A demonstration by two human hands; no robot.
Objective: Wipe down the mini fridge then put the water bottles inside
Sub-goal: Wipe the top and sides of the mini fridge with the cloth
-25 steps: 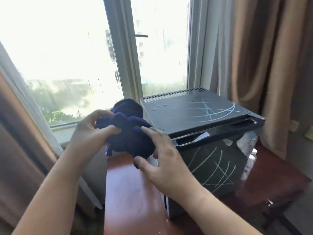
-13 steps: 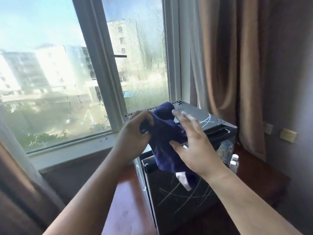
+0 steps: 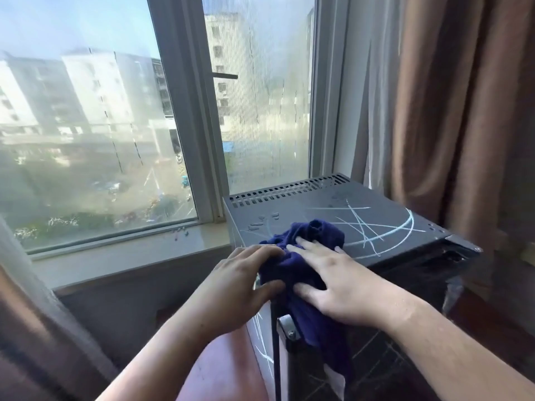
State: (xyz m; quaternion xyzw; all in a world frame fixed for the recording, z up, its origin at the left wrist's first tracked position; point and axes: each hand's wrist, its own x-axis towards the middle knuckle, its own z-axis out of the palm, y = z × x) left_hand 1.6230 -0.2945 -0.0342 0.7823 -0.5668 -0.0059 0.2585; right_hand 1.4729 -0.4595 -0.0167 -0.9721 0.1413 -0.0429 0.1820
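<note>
Change: since half a second ago we are lowering the cloth (image 3: 304, 250) from the air onto the fridge (image 3: 385, 224) top.
Left hand (image 3: 243, 285): we are pinching the cloth's left edge between thumb and curled fingers at the fridge's near left corner.
Right hand (image 3: 338, 282): we are pressing it flat, fingers spread, on the cloth.
Cloth: dark blue, it is bunching on the top near the front left and hanging down over the door edge.
Fridge: black, it is carrying pale chalky streaks and water drops on top, standing on a reddish table (image 3: 223, 369).
Surroundings: we are facing a window (image 3: 115, 125); a brown curtain (image 3: 451, 111) is hanging to the right.
</note>
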